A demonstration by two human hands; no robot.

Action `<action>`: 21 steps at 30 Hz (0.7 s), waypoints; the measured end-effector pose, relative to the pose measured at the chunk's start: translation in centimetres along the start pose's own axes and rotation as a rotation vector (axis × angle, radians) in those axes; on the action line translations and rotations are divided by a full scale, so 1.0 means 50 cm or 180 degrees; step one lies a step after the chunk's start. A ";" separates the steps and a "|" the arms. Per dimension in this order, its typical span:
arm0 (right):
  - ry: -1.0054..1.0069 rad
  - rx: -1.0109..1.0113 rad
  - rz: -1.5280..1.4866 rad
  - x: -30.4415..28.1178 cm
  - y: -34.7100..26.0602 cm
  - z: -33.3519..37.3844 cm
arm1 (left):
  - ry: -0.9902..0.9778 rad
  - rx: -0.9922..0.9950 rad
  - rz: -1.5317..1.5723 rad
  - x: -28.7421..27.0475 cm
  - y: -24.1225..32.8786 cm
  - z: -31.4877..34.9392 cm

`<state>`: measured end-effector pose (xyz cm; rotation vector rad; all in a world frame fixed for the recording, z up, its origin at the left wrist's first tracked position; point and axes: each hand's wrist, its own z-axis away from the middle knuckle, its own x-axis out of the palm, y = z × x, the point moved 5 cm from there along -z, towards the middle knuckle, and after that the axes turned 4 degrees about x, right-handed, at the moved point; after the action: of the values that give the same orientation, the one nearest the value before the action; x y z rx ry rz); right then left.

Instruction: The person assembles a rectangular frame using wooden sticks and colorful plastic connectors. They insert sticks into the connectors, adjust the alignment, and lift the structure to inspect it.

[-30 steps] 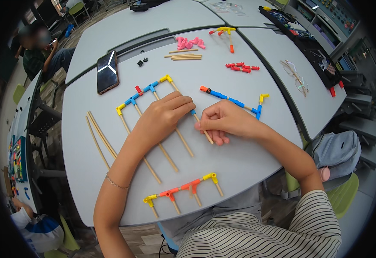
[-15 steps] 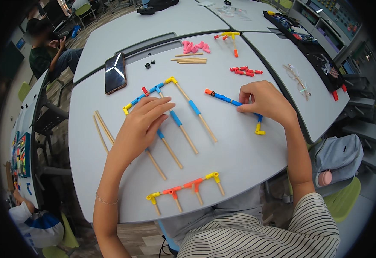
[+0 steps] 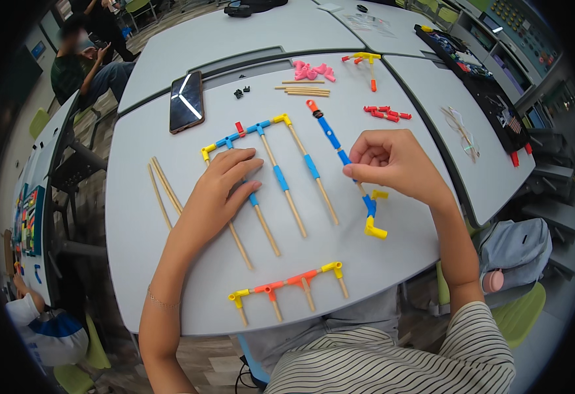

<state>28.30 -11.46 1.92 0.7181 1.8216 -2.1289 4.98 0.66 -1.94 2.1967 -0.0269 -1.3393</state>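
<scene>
Toward the right of the pale grey tabletop [image 3: 405, 246], the person's right hand [image 3: 392, 161] has a long jointed rod of blue plastic tubes and pale wooden dowel [image 3: 329, 133] pinched between thumb and forefinger, the other fingers curled in toward the palm. The grip sits partway along the rod, on the blue section just above a bare bit of dowel. From there the long axis slants: the orange tip points up and leftward, away from the person, while the forked blue end with its yellow elbows drops nearer the body, below the fingers. Whether any part of the rod touches the table cannot be told.

To the rod's left lies a flat rake-like frame of four wooden dowels with blue sleeves, joined by a blue crossbar with yellow corners [image 3: 281, 177]. Its dowels run nearly parallel to the rod, and a strip of bare tabletop separates its rightmost dowel from the rod. The left hand [image 3: 227, 176] is the nearer one to this frame, lying across its two left-hand dowels with fingers loosely extended and thumb apart, gripping nothing that shows; how firmly it presses is hidden.

Nearer the body, a short comb-shaped piece of orange and yellow connectors with wooden pegs [image 3: 304, 278] lies near the table edge, well apart from both hands.
</scene>
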 end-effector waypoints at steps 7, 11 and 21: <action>-0.0836 0.0139 0.0605 0.130 -0.078 -0.041 | 0.0168 -0.0189 0.0452 -0.001 -0.009 0.006; -0.0908 -0.0189 0.1437 0.190 -0.093 -0.065 | 0.0351 -0.0277 0.0447 -0.005 -0.032 0.008; -0.0925 -0.0082 0.1420 0.210 -0.071 -0.094 | 0.0358 -0.0203 0.0295 -0.007 -0.031 0.009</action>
<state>18.63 -4.87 -0.95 0.6889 1.3831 -1.8045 4.04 1.87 -2.53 2.1860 -0.0423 -1.1493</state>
